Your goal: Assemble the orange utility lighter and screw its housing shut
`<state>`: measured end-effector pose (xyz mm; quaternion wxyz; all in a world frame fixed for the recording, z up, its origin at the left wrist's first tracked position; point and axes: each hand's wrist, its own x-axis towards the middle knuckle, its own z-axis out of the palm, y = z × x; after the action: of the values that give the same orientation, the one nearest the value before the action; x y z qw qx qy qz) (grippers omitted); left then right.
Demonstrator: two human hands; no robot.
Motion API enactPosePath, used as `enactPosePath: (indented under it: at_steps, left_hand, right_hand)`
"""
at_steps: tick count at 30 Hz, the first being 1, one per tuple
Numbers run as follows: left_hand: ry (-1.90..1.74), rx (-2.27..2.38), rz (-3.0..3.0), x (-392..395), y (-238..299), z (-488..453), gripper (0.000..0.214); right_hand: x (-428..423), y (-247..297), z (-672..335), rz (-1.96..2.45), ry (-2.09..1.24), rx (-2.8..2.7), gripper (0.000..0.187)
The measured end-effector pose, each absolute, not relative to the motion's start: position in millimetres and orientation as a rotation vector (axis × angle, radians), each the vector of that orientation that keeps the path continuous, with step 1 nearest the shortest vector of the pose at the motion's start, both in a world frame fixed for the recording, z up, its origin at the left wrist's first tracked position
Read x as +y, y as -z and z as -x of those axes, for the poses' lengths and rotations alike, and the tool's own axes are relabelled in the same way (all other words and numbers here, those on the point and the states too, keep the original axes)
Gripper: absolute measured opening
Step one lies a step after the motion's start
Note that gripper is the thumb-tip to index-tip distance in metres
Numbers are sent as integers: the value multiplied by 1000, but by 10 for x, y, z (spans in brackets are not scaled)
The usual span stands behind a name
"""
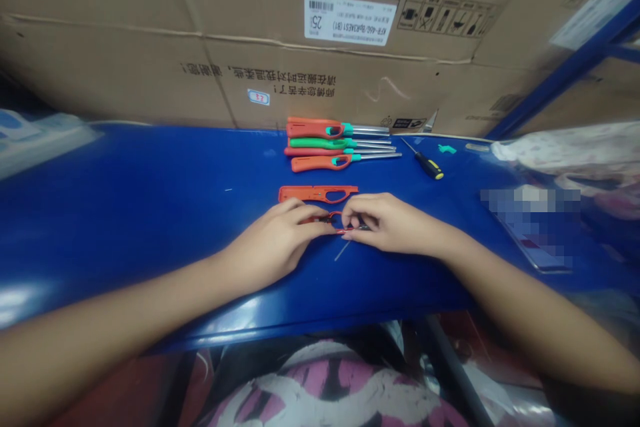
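Note:
My left hand [280,237] and my right hand [387,220] meet at the middle of the blue shelf [125,213], both pinched on an orange lighter half-shell [334,219] that lies between them. Most of that shell is hidden by my fingers. A thin metal rod [343,251] lies on the shelf just below my hands. A second orange lighter shell [317,194] lies flat just behind my fingers, untouched.
Several finished long-nosed lighters [335,144], orange and green, lie stacked at the back. A black and yellow screwdriver [425,161] and a small teal part [447,149] lie to their right. Big cardboard boxes [320,40] wall the back. A crumpled cloth [570,153] lies at the right.

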<state>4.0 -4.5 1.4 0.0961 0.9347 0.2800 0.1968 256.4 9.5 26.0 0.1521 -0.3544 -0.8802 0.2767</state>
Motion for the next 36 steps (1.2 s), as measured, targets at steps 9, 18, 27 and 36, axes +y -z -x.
enactPosePath:
  at_steps: [9, 18, 27, 36]
  left_hand:
    - [-670, 805, -2819, -42, -17, -34, 39]
    - [-664, 800, -2806, -45, 2, -40, 39]
    - [-635, 831, -2792, -73, -28, -56, 36]
    - [-599, 889, -2778, -68, -14, -47, 34]
  right_hand:
    - [96, -275, -2572, 946, -770, -2557, 4]
    - [83, -238, -2569, 867, -681, -2590, 7]
    - [71, -252, -2574, 884, -619, -2613, 1]
    - [85, -239, -2597, 881, -489, -2643, 11]
